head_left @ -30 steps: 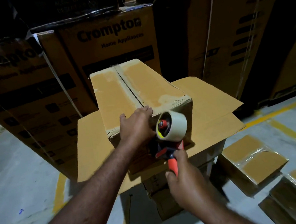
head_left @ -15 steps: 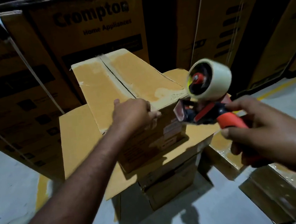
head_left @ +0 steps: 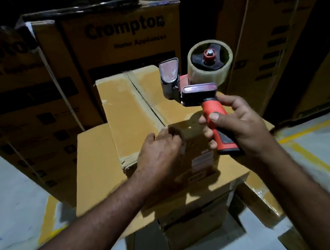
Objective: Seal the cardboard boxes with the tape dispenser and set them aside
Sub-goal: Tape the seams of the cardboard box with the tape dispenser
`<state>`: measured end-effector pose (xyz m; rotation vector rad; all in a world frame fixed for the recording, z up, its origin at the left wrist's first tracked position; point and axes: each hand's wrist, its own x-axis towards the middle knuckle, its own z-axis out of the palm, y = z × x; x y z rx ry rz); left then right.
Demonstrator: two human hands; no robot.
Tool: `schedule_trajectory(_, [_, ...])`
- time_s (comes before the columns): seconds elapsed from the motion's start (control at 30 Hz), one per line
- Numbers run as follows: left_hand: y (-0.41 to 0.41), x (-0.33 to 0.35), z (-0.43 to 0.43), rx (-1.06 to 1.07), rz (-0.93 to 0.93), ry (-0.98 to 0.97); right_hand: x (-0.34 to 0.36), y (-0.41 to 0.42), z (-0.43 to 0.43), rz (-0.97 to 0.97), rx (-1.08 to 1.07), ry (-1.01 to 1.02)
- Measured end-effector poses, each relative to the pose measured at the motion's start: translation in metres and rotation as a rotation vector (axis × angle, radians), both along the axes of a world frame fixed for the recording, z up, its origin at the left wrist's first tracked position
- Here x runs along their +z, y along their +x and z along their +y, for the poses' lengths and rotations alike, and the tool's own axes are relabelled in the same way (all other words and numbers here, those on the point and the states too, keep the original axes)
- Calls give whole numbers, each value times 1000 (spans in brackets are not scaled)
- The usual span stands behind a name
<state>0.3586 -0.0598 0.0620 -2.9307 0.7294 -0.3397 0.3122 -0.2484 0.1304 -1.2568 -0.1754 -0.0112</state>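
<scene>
Red tape dispenser (head_left: 197,93) handle partly hidden inside right hand (head_left: 240,125).

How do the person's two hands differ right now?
The right hand is held high and grips the tape dispenser by its red handle; the left hand holds no tool. The left hand sits low on the near edge of the box, fingers bent; the right hand hovers above that box. Both are bare.
</scene>
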Motion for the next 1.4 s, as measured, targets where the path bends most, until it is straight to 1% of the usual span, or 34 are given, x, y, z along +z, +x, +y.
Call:
schedule_trajectory(0.07, [3, -2, 0, 27, -36, -14, -1, 20, 1, 40, 101, 156])
schedule_trajectory(0.13, [1, -7, -3, 67, -32, -7, 1, 39, 2, 111, 174, 276])
schedule_trajectory(0.2, [0, -7, -5, 83, 19, 6, 3, 59, 1, 188, 215, 333])
schedule_trajectory(0.27, [2, 4, -6, 94, 72, -40, 6, 79, -1, 264, 247, 375])
schedule_trajectory(0.33, [9, 18, -7, 151, 130, -80, 7, 98, -4, 312, 260, 378])
schedule_trajectory(0.43, [18, 22, -16, 248, 195, -13, 6, 122, -8, 328, 275, 375])
schedule_trajectory(0.5, [20, 18, -20, 290, 254, -10, 1, 135, -10, 322, 256, 368])
schedule_trajectory(0.63, [23, 30, -15, 264, 439, -25, -18, 147, -16, 257, 179, 274])
schedule_trajectory(0.7, [31, 41, -13, 262, 539, -97, -25, 148, -21, 270, 177, 288])
schedule_trajectory(0.77, [45, 45, -11, 269, 580, -124, -28, 149, -24, 294, 192, 320])
schedule_trajectory(0.83, [68, 42, -5, 268, 544, -93, -29, 150, -27, 294, 203, 326])
schedule_trajectory(1.0, [143, 31, 20, 256, 474, 56, -29, 148, -29, 272, 212, 270])
schedule_trajectory(1.2, [229, 21, 40, 341, 376, 60, -26, 147, -25, 287, 207, 242])
schedule_trajectory(1.33, [286, 16, 55, 436, 362, 63, -26, 151, -17, 284, 192, 166])
schedule_trajectory(1.4, [308, 17, 64, 451, 364, 71, -26, 154, -13, 283, 203, 116])
